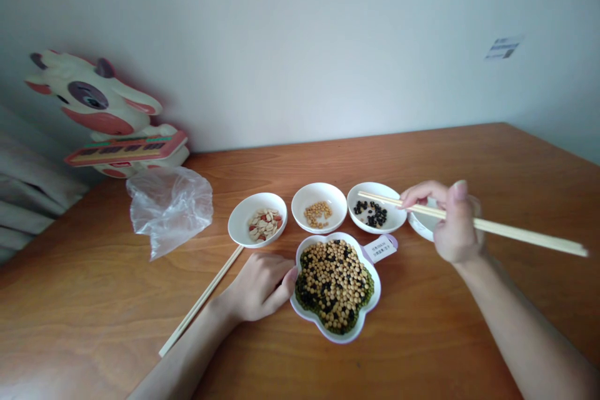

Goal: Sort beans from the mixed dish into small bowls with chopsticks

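My right hand (454, 222) is closed round a pair of wooden chopsticks (525, 234). Their tips are over a white bowl (400, 215) holding black beans (375, 214); nothing shows clearly between them. My left hand (265, 284) rests on the table with curled fingers, its thumb at the left rim of a flower-shaped bowl (344, 339). That bowl holds mixed soybeans, black beans and small green beans. A white bowl (300, 195) with soybeans (319, 214) stands behind it. Partly hidden by my right hand is another white bowl (422, 225), its contents unclear.
At the left stands a white bowl (237, 219) with pale and reddish seeds or nuts. Another pair of chopsticks (201, 300) lies beside my left forearm. A clear plastic bag (171, 206) and a cow-shaped toy keyboard (122, 119) are further left, near the wall.
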Tool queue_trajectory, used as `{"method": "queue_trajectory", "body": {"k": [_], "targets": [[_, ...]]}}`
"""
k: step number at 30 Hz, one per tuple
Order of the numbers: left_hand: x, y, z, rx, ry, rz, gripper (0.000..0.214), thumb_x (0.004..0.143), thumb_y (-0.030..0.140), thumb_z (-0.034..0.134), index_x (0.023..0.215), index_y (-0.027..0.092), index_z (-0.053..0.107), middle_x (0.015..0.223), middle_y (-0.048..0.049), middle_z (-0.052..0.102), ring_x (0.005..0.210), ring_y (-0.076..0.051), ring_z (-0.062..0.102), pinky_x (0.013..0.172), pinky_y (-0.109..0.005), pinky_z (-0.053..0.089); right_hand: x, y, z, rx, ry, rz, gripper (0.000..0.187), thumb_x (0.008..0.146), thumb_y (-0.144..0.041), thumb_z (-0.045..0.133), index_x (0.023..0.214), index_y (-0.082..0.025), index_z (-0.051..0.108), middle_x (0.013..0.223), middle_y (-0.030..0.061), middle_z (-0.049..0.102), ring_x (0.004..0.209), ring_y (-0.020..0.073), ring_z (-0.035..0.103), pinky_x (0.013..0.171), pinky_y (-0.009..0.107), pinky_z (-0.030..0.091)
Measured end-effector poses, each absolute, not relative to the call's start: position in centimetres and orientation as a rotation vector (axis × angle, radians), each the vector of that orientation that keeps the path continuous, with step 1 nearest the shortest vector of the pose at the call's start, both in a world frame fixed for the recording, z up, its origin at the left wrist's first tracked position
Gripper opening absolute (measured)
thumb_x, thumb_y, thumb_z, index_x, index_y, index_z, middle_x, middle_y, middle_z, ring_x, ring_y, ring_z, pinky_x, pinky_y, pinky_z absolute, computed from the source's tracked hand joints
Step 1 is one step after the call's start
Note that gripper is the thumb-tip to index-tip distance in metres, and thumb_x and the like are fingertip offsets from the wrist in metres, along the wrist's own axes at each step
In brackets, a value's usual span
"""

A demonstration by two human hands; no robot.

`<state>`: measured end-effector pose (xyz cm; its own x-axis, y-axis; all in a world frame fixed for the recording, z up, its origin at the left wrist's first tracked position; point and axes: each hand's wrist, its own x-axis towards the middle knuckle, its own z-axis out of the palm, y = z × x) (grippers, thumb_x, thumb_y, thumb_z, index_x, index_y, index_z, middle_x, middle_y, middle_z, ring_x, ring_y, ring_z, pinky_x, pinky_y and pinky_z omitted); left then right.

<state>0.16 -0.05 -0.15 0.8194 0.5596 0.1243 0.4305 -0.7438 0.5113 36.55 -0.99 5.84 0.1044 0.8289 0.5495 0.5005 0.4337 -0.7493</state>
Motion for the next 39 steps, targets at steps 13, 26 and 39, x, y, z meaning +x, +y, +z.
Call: {"method": "queue_trajectory", "body": {"k": [13,26,39], "targets": [[0.1,-0.1,-0.2,2.504,0.744,0.364,0.035,0.109,0.030,0.029,0.077,0.020,0.041,0.073,-0.0022,0.058,0.063,-0.016,0.047,0.066,-0.031,0.033,38.7,-0.9,7.1,-1.622,-1.955,0.210,0.053,0.109,-0.053,0.031,0.081,-0.025,0.067,0.081,0.0050,0.075,0.080,0.0254,0.070,0.070,0.036,0.047],[0.0,-0.2,-0.2,2.500,0.741,0.365,0.037,0.109,0.030,0.028,0.077,0.020,0.042,0.074,-0.0031,0.060,0.064,-0.016,0.050,0.066,-0.029,0.036,38.5,-0.2,5.8,-1.472,-1.894,0.346,0.056,0.111,-0.050,0.027,0.082,-0.024,0.067,0.082,0.0033,0.072,0.082,0.0229,0.068,0.078,0.035,0.046],[0.0,0.0,-0.3,2.509,0.744,0.353,0.036,0.109,0.030,0.030,0.077,0.020,0.042,0.074,-0.0028,0.060,0.064,-0.016,0.050,0.066,-0.029,0.036,38.3,0.2,5.1,-1.460,-1.878,0.311,0.054,0.112,-0.048,0.029,0.082,-0.023,0.066,0.081,0.0031,0.071,0.078,0.0218,0.067,0.075,0.035,0.045]]}}
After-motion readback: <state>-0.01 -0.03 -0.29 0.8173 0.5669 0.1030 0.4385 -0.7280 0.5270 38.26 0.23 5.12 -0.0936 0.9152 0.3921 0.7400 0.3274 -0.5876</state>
